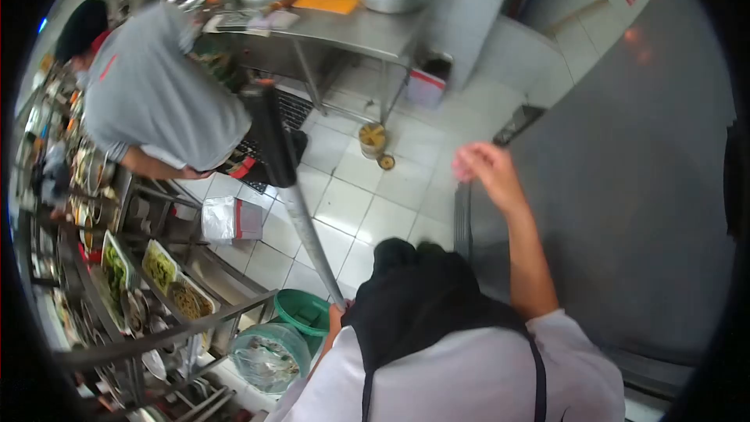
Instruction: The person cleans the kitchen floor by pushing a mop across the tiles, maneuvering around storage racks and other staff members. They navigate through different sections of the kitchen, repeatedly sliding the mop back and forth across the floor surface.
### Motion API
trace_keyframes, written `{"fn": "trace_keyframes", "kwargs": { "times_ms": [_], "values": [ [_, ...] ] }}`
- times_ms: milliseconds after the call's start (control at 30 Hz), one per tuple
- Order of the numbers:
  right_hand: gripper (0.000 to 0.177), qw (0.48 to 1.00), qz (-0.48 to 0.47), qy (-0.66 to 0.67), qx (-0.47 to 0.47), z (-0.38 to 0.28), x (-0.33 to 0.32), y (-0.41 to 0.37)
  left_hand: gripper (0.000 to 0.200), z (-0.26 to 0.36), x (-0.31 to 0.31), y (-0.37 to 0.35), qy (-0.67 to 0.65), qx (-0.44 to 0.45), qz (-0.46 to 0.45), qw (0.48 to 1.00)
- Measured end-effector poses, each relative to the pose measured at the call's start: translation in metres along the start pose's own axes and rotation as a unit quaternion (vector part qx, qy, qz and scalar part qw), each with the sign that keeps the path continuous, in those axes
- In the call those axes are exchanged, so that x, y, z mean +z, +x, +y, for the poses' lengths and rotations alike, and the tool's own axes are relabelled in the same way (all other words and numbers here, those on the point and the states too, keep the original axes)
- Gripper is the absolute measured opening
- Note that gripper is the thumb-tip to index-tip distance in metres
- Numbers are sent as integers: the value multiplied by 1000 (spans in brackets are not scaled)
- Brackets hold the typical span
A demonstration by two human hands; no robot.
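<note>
My left hand (338,313), mostly hidden by my apron and sleeve, is closed around the lower visible part of a long pole (306,227). The pole is grey metal with a thick black grip at its upper end, and it slants up and to the left; its other end is out of sight. My right hand (486,169) is raised beside the edge of a large grey metal door or panel (617,180). Slightly blurred, its fingers are loosely bent and hold nothing that I can see. A dark latch or handle (519,123) sits close beyond it.
A co-worker in a grey shirt (164,86) stands at left. Food trays (160,270) line a metal rack. Green bins (301,309) stand below my left arm. A tin (373,139) is on the tiled floor (344,207) near a steel table (375,31).
</note>
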State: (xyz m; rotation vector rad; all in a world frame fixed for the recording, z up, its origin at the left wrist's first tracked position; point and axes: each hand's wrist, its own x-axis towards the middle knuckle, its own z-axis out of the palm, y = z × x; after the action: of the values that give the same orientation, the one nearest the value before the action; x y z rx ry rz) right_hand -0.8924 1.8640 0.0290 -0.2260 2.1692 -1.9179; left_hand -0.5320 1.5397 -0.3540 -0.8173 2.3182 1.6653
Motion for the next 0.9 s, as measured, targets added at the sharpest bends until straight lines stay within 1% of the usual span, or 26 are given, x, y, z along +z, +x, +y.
{"fn": "trace_keyframes", "kwargs": {
  "times_ms": [33,100,167,267,367,400,433,467,500,533,567,600,633,667,700,733,767,833,900],
  "values": [
    [24,1000,12,3,4,6,-16,15,31,-10,-1,14,27,-8,-16,999],
    [25,999,35,-3,-28,-7,-31,50,31,12,2,37,35,-16,-10,999],
    [26,992,45,36,-115,-32,-42,108,30,42,7,61,45,-22,10,999],
    [29,982,-64,86,-159,-66,-40,165,30,89,22,88,53,-28,52,997],
    [43,954,-140,128,-232,-94,-2,218,30,142,41,106,64,-38,97,992],
    [48,950,-169,133,-227,-102,6,232,30,157,48,112,66,-48,107,991],
    [53,941,-210,140,-225,-109,18,244,30,170,58,115,66,-63,124,988],
    [59,928,-260,150,-221,-113,33,256,29,163,69,123,37,-134,127,982],
    [62,909,-307,177,-218,-114,44,271,27,160,80,127,74,-45,147,985],
    [57,883,-360,207,-220,-117,49,280,23,171,93,135,62,-71,150,984],
    [43,879,-348,235,-228,-115,56,284,24,186,99,138,40,-124,128,983],
    [18,851,-403,263,-210,-114,53,297,25,183,117,142,41,-118,167,978],
    [7,848,-412,276,-184,-115,53,301,27,208,119,144,54,-129,178,974],
    [13,776,-488,368,-154,-120,58,304,29,209,133,152,60,-106,208,971],
    [19,746,-534,341,-205,-117,50,327,26,201,146,163,56,-72,192,977],
    [26,721,-562,362,-185,-125,48,336,23,204,160,174,51,-63,254,964],
    [29,738,-546,353,-182,-134,50,335,23,227,146,171,31,-98,219,970],
    [29,746,-541,342,-187,-148,48,350,24,251,148,187,15,-131,185,974],
    [29,756,-524,337,-199,-160,44,369,24,269,153,206,0,-107,195,975]
  ]
}}
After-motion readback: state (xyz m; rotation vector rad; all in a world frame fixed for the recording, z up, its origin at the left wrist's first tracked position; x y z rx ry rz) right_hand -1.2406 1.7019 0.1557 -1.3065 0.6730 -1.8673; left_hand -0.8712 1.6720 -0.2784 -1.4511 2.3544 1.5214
